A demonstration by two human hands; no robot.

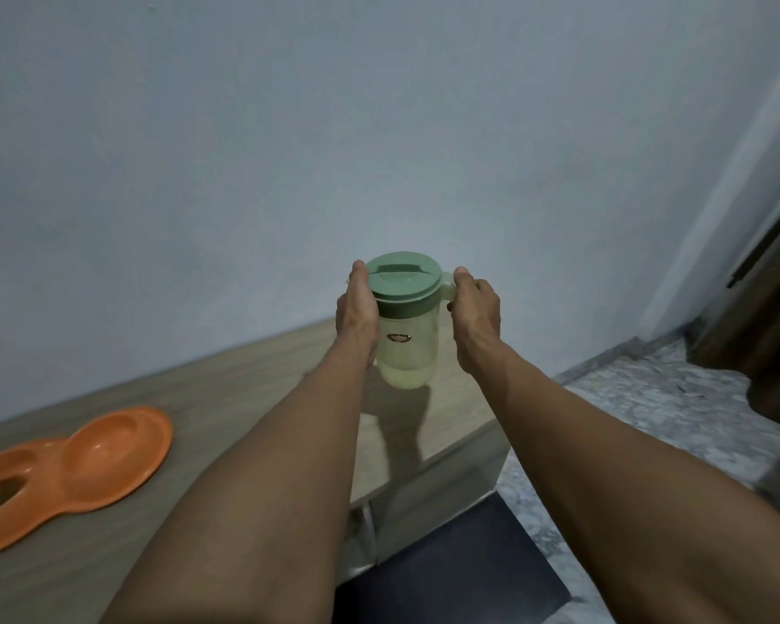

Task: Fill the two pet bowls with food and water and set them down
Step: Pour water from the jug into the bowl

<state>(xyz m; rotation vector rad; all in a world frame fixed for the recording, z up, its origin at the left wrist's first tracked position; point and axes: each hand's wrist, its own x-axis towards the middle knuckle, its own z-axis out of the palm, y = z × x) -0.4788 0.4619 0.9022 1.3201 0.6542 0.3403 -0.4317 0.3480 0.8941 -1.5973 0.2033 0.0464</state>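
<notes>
A translucent jug (407, 349) with a green lid (402, 278) is held above the far right end of the wooden cabinet top (253, 380). My left hand (356, 308) grips the jug's left side, thumb at the lid's rim. My right hand (476, 317) is curled round the pale handle on the jug's right side. An orange double pet bowl (82, 470) lies on the cabinet top at the far left; its left well holds something dark, its right well looks empty.
A pale blue wall (379, 128) stands right behind the cabinet. Speckled stone floor (649, 416) lies to the right, with a dark mat (460, 565) below the cabinet front and a brown door (775, 308) at the right edge.
</notes>
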